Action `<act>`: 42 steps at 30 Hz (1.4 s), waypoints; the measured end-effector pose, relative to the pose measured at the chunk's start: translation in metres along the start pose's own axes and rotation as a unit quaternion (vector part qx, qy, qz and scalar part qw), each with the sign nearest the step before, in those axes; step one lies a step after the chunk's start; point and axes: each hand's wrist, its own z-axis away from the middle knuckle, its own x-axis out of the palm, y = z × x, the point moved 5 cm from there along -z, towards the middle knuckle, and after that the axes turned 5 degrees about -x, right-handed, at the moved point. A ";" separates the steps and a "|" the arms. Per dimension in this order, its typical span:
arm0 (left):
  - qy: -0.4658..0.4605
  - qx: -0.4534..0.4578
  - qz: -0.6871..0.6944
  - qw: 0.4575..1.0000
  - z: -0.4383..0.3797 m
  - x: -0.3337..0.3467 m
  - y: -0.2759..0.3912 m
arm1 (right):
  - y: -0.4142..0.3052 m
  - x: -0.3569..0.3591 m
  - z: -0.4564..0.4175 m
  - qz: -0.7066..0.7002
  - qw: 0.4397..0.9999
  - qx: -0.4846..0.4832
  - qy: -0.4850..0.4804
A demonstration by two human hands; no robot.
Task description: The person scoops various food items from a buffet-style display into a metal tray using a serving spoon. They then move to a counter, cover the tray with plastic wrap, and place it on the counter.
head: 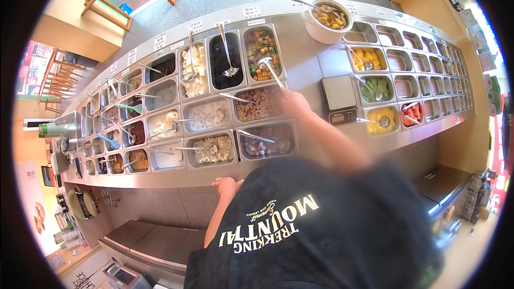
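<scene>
My right hand grips the handle of a metal slotted ladle. The ladle's head rests in a steel pan of multicoloured cubes, some orange, some green. Below my right wrist lie a pan of small orange and purple balls and a pan of purple balls in liquid. At the counter's near edge is my left hand, holding nothing, its fingers loosely bent and partly apart. Left of the cubes sit a pan of black jelly with a ladle and a pan of white cubes.
A digital scale stands right of my forearm. Beyond it are pans of yellow fruit cubes, green pieces and red fruit. A white pot with a ladle stands at the far edge. Several more topping pans, many with spoon handles sticking out, extend leftward.
</scene>
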 end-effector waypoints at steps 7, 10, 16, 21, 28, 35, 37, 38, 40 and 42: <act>-0.008 -0.139 0.218 0.966 0.006 0.001 -0.011 | -0.008 0.017 0.019 -0.009 1.000 0.005 0.010; -0.020 -0.207 0.301 0.931 0.009 0.002 -0.015 | -0.012 0.024 0.015 0.005 1.000 0.023 -0.016; 0.005 -0.285 0.388 0.876 0.012 -0.005 -0.010 | -0.012 0.026 -0.004 0.019 0.991 0.129 -0.021; 0.021 -0.296 0.419 0.858 -0.013 0.017 -0.019 | -0.007 0.032 -0.024 0.031 0.994 0.105 0.015; -0.119 -0.150 0.185 0.964 0.001 -0.004 -0.004 | 0.000 0.022 -0.034 0.029 0.997 0.046 0.059; -0.069 -0.131 0.192 0.970 -0.026 0.009 -0.012 | -0.012 0.030 -0.019 0.104 0.991 0.084 -0.014; -0.072 -0.120 0.180 0.974 -0.026 0.009 -0.006 | -0.010 0.016 -0.019 0.119 0.992 0.042 -0.003; -0.073 -0.120 0.174 0.975 -0.025 0.009 -0.009 | -0.010 0.011 -0.019 0.120 0.992 0.026 0.003; -0.069 -0.132 0.176 0.973 -0.018 0.006 -0.010 | -0.015 -0.002 -0.014 0.122 0.992 0.025 0.012; -0.061 -0.144 0.187 0.970 -0.014 0.002 -0.009 | -0.020 -0.019 -0.001 0.105 0.993 0.048 0.030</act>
